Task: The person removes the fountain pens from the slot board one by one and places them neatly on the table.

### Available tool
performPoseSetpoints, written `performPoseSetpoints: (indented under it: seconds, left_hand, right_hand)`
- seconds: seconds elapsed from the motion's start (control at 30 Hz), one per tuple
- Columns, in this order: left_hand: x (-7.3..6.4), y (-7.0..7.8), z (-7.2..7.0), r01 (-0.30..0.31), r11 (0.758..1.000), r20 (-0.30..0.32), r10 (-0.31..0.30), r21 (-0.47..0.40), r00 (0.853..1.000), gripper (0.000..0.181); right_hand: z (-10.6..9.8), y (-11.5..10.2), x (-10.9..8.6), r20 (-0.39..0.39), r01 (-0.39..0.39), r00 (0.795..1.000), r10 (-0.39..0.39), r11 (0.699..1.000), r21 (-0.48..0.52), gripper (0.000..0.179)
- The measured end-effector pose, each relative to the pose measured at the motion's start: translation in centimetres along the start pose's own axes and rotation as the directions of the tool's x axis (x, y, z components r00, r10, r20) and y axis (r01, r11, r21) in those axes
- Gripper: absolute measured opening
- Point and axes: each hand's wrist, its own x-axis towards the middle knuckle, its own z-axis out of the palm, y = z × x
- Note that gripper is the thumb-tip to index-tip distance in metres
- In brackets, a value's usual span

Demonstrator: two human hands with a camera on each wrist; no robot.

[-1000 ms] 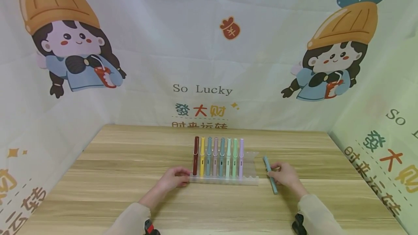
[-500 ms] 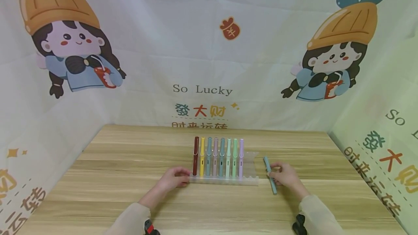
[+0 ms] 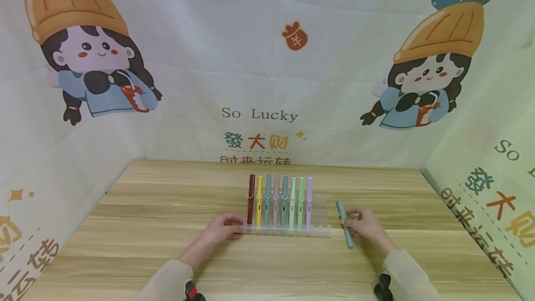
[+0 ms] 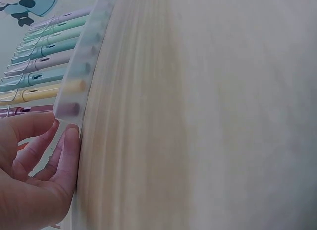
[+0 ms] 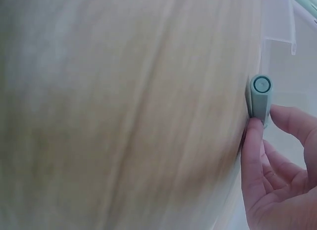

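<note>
In the head view a clear plastic pen stand holds several capped pens in a row, from a dark red pen at the left to a lilac pen at the right. My left hand grips the stand's left front corner; in the left wrist view thumb and index finger meet its end. To the right of the stand, my right hand pinches a blue-green pen between thumb and fingers. The right wrist view shows this pen's round end, low over the table.
The stand's rightmost notches hold no pens. Wood-grain table surrounds the stand. A printed cloth hangs behind and at both sides of the table.
The near end of the blue-green pen has shifted very slightly to the left in my right hand. My left hand and the stand stay in place.
</note>
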Motion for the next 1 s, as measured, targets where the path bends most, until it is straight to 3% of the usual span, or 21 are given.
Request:
performPoseSetpoints:
  seconds: [0.27, 0.53, 0.83, 1.0]
  left_hand:
    - [-0.1, 0.0, 0.0, 0.013, 1.000, 0.000, -0.013, -0.009, 1.000, 0.024]
    - [-0.2, 0.1, 0.0, 0.002, 1.000, -0.001, -0.002, 0.005, 1.000, 0.024]
    - [-0.1, 0.1, 0.0, 0.013, 1.000, -0.003, -0.013, 0.000, 1.000, 0.023]
    - [0.1, 0.0, 0.1, 0.023, 1.000, -0.011, -0.023, -0.003, 1.000, 0.022]
  right_hand:
    - [-0.3, 0.2, -0.1, -0.013, 0.052, 0.999, -0.051, 0.996, 0.071, 0.038]
    - [0.2, -0.4, -0.5, -0.045, 0.166, 0.986, -0.162, 0.978, 0.127, 0.035]
    - [1.7, -1.5, -0.4, 0.018, 0.246, 0.966, -0.256, 0.944, 0.219, 0.037]
    - [2.6, -2.1, 0.0, 0.015, 0.250, 0.965, -0.262, 0.937, 0.244, 0.037]
